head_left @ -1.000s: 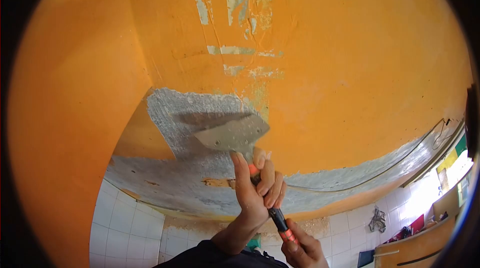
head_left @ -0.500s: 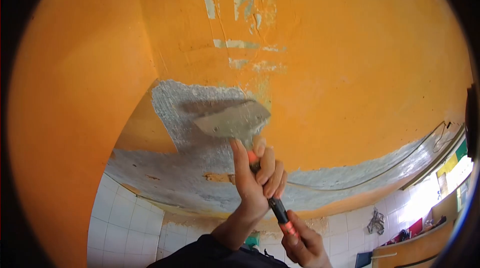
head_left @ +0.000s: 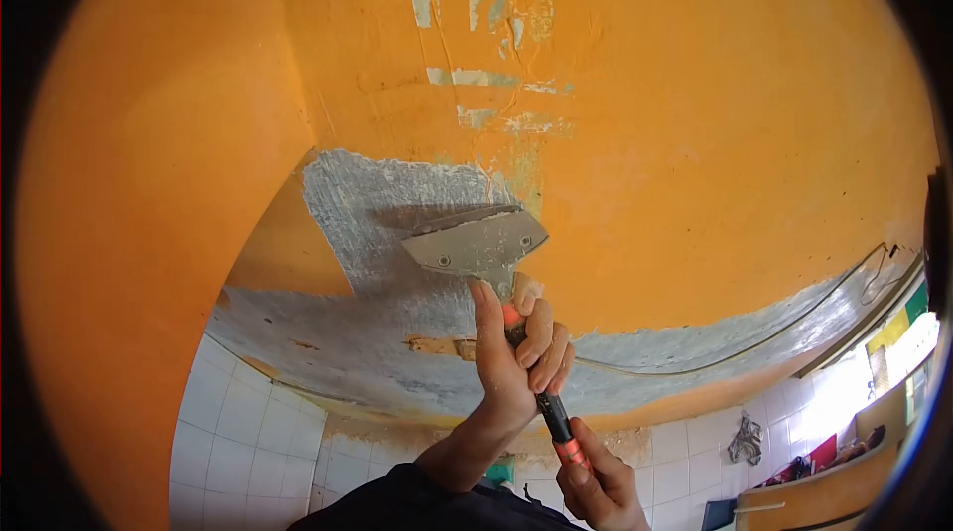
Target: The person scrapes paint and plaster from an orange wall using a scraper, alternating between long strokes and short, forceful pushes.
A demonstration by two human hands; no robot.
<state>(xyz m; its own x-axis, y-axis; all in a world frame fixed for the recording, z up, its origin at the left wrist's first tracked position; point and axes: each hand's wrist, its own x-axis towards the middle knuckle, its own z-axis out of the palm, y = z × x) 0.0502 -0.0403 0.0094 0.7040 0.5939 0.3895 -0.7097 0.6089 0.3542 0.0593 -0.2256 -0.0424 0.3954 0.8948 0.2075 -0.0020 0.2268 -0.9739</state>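
Note:
A long-handled scraper point(head_left: 478, 239) with a wide grey blade and two bolts is held up to the wall. Its blade lies over the bared grey patch point(head_left: 347, 203), near the border with the orange paint point(head_left: 685, 203). My left hand point(head_left: 516, 362) is closed around the upper part of the black and orange handle, thumb stretched up toward the blade. Lower down, my right hand point(head_left: 604, 481) grips the handle's end. Whether the blade's edge presses on the wall cannot be told.
Peeled pale strips point(head_left: 486, 79) mark the orange surface above. A cable point(head_left: 685, 372) runs along the grey band. White tiles point(head_left: 238, 422) line the lower wall. At right are a wooden cabinet point(head_left: 824, 486), a bright window point(head_left: 844, 397) and a hanging bundle point(head_left: 745, 440).
The scraper blade has shifted slightly right and tilted a little. Both hands keep their hold on the handle. The view has moved slightly.

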